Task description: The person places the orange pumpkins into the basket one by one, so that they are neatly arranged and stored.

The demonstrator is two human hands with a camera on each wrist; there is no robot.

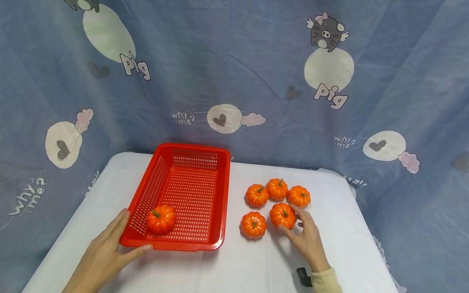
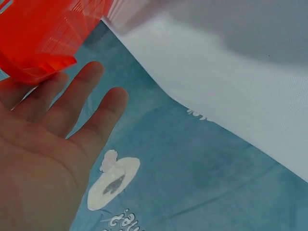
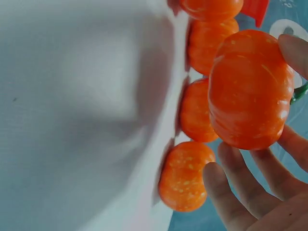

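My right hand [image 1: 309, 242] holds a small orange toy pumpkin [image 1: 282, 216] between thumb and fingers. In the right wrist view this pumpkin [image 3: 250, 91] appears raised off the white cloth, its green stem pointing away. On the left, a red plastic basket [image 1: 222, 195] with perforated walls has one orange pumpkin [image 1: 161, 219] in its near left corner. Against that same corner rests my left hand [image 1: 97, 254], thumb at the front rim and fingers along the side. The left wrist view shows those fingers [image 2: 72, 103] mostly straight, some touching the basket [image 2: 43, 67].
Beside the held pumpkin sits another pumpkin [image 1: 253, 225]. Behind it are three more, a left one [image 1: 256, 195], a middle one [image 1: 277, 189] and a right one [image 1: 299, 196]. A white cloth [image 1: 234, 268] covers the table, and a blue patterned curtain [image 1: 271, 134] hangs behind.
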